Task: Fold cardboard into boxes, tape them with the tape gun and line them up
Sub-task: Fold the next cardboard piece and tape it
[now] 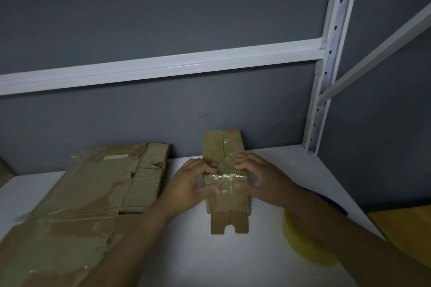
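While both hands are closing round it from either side, the small cardboard box (229,205) is lying lengthwise on the white shelf board (233,268), its far end reaching back towards the grey wall (163,18). Glossy tape is covering its upper face, and two untaped flaps are sticking out at the near end. The left hand (189,182) is gripping the box's left edge, fingers curled over onto the taped top and thumb lying along the near side. The right hand (258,179) is mirroring it on the right edge, bent fingertips pressing down on the tape.

Just left of the box, a stack of flattened cardboard (77,193) is lying on the same board, torn in places and streaked with old tape. Under the right forearm a yellow translucent disc (300,249) is showing, possibly a roll of tape, though it is too blurred to tell. Behind, a white crossbar (163,65) is meeting a perforated white upright (331,53).
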Demonstrator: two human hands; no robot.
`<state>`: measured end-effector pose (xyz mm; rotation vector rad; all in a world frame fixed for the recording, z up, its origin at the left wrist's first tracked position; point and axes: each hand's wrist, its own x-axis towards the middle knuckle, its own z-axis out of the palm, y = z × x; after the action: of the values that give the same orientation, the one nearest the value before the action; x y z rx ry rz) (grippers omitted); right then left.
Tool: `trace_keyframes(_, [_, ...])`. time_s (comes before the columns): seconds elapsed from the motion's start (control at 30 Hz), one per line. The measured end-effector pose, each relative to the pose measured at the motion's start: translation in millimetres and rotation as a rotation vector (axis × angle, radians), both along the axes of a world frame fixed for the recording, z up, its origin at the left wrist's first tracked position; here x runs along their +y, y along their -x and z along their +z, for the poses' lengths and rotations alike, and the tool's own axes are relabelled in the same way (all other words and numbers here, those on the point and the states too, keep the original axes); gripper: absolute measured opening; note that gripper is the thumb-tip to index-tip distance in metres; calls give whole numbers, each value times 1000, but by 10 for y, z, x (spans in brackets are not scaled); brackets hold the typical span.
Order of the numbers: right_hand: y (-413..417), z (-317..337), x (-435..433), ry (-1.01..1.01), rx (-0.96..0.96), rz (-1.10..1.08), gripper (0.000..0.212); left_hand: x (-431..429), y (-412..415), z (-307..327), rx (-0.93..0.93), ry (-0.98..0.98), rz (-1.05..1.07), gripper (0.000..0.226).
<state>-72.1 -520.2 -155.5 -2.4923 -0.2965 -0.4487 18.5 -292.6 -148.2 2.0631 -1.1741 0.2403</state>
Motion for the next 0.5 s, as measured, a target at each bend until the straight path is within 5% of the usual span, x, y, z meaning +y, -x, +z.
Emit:
trace_keyframes(0.07, [-54,40,90,-10,-63,-83,26,-33,3,27,-14,19,18,36])
trace_keyframes(0.27, [-194,-115,368,68,-279,-283,43,-188,12,-47,-119,64,141,41])
trace_keyframes(0.5, [-31,-39,177,205,-222,-47,25,-58,-86,12,-21,-5,-2,30])
